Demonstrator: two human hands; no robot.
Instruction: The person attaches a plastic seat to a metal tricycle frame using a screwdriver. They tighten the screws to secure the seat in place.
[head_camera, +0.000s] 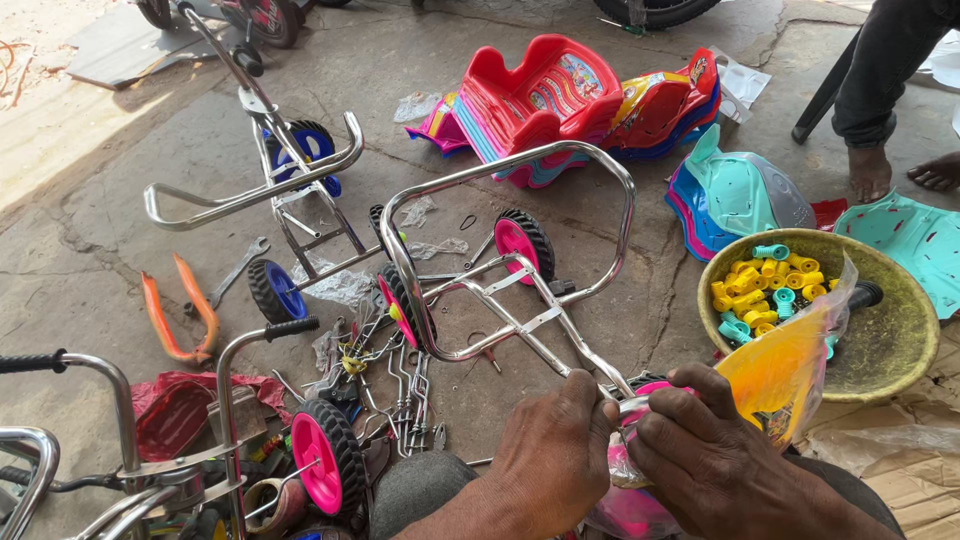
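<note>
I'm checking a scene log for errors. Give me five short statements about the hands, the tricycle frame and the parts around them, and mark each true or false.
1. Both hands, left hand and right hand, are at the near end of the chrome tricycle frame. True.
2. The round bowl holds red seats. False: it holds small yellow and teal plastic caps.
3. The frame in hand has pink wheels. True.
4. The red plastic seat lies beyond the frame on the concrete ground. True.
5. The wrench lies inside the bowl. False: it lies on the ground at left, near a blue-wheeled frame.
</note>
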